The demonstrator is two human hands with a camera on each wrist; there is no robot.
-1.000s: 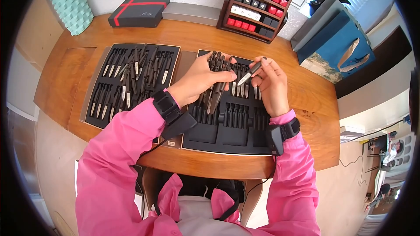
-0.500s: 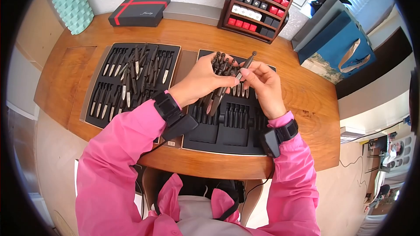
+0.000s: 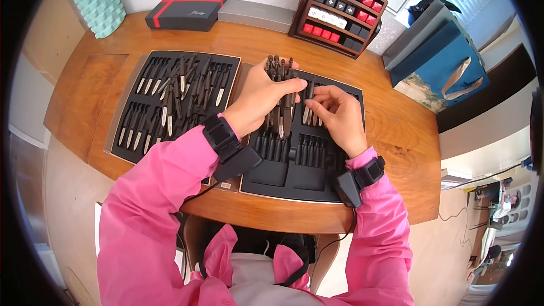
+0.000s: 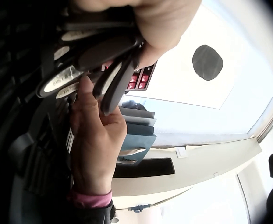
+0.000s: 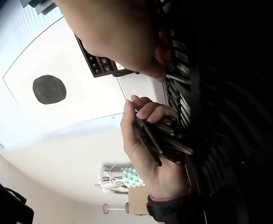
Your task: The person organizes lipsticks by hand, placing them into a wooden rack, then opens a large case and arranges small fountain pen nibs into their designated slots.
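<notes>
My left hand (image 3: 258, 99) grips a bundle of slim dark sticks (image 3: 281, 114), knobbed at the top and flat at the lower end, some with pale oval labels. It holds them above the right-hand black tray (image 3: 267, 177). Right of the bundle, my right hand (image 3: 343, 118) pinches one dark stick (image 3: 310, 88) between thumb and forefinger, low at the tray's upper row. In the left wrist view, a right fingertip (image 4: 85, 86) is right at a labelled stick (image 4: 60, 79). Sticks of the same kind fill several slots of this tray.
A second black tray (image 3: 156, 100) on the left holds slotted sticks with a loose heap (image 3: 187, 88) on top. Behind stand a black box with red ribbon (image 3: 190, 11), a wooden rack (image 3: 337, 14) of small boxes, and a blue paper bag (image 3: 436, 62). A cable hangs from each wrist.
The right hand held a stick up in the air, tilted it against the bundle, then lowered it to the tray's upper row. The left hand keeps its bundle, having shifted slightly left.
</notes>
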